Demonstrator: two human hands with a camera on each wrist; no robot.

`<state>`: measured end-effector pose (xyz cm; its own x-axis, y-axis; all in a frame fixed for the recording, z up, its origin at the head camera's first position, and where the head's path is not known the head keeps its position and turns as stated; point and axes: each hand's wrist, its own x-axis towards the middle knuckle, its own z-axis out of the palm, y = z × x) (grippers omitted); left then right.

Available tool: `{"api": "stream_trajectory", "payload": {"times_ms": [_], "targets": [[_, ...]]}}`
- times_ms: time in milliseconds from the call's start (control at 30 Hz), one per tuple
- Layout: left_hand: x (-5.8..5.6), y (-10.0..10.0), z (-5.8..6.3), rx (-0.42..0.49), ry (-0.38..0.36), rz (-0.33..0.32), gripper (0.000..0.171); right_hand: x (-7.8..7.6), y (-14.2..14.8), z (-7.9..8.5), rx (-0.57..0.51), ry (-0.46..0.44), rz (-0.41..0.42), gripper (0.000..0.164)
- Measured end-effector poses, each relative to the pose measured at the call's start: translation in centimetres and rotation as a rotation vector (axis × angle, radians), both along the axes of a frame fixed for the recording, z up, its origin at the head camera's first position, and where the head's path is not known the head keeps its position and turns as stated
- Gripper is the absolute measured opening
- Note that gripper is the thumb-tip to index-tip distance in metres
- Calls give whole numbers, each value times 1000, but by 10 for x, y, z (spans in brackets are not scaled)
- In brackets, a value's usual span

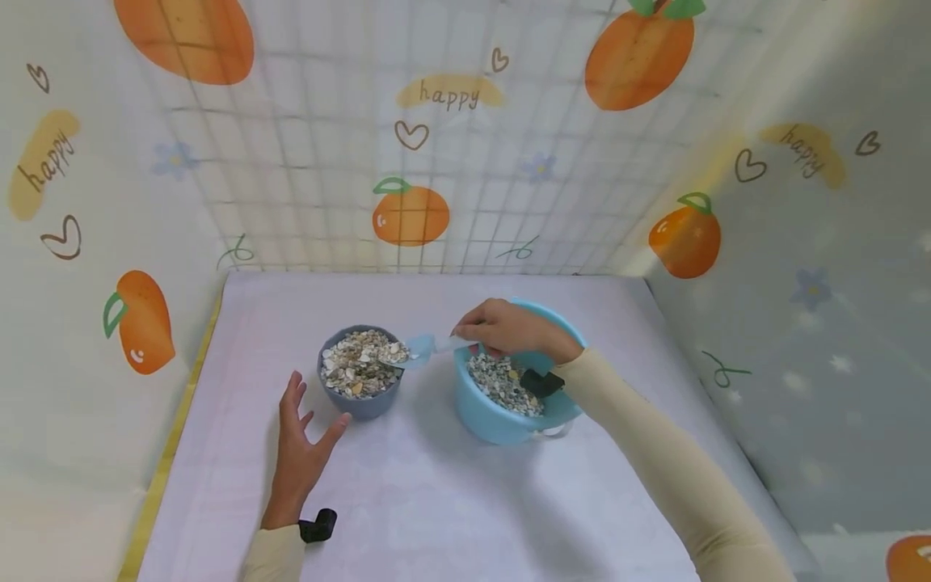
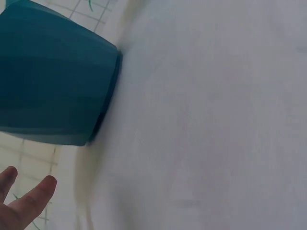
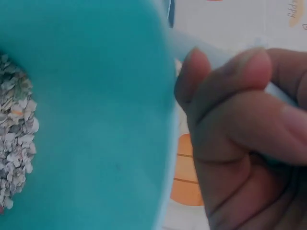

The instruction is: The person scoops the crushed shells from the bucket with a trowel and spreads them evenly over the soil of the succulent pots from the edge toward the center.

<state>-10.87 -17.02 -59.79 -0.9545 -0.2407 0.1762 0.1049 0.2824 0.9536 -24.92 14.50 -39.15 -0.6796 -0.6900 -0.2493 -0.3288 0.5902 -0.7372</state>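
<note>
My right hand (image 1: 512, 327) grips the handle of a translucent light-blue toy shovel (image 1: 419, 350) above the rim of a light-blue bucket (image 1: 489, 419). The shovel's blade reaches left over the edge of a grey-blue pot (image 1: 367, 406), its tip overlapping the pale crushed shells (image 1: 356, 364) heaped inside. More shell bits (image 3: 17, 143) lie in the bucket, beside the curled fingers (image 3: 235, 115) in the right wrist view. My left hand (image 1: 300, 453) is spread with thumb and fingers apart, close to the pot's near left side and holding nothing. The left wrist view shows the pot's wall (image 2: 53, 81) beyond its fingertips (image 2: 45, 187).
Both containers stand on a table with a white cover (image 1: 407, 509). A white bucket handle (image 1: 556, 431) hangs at the bucket's near right side. Printed curtains (image 1: 465, 162) enclose the table at the back and sides. A yellow strip (image 1: 170, 453) runs along the left edge.
</note>
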Motion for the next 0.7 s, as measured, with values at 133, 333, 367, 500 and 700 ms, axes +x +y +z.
{"api": "stream_trajectory", "payload": {"times_ms": [133,333,367,500,700], "targets": [[0,3,2,-9,29,-24,101,6,0,4,10,-4,24,29],[0,4,3,-14,65,-48,102,10,-3,6,38,12,53,31],[0,4,3,-18,69,-50,101,10,-5,6,44,24,61,31],[0,5,7,-48,84,-58,99,13,-13,7,77,85,79,32],[-2,6,10,-105,126,-77,96,25,-28,15,159,227,108,30]]}}
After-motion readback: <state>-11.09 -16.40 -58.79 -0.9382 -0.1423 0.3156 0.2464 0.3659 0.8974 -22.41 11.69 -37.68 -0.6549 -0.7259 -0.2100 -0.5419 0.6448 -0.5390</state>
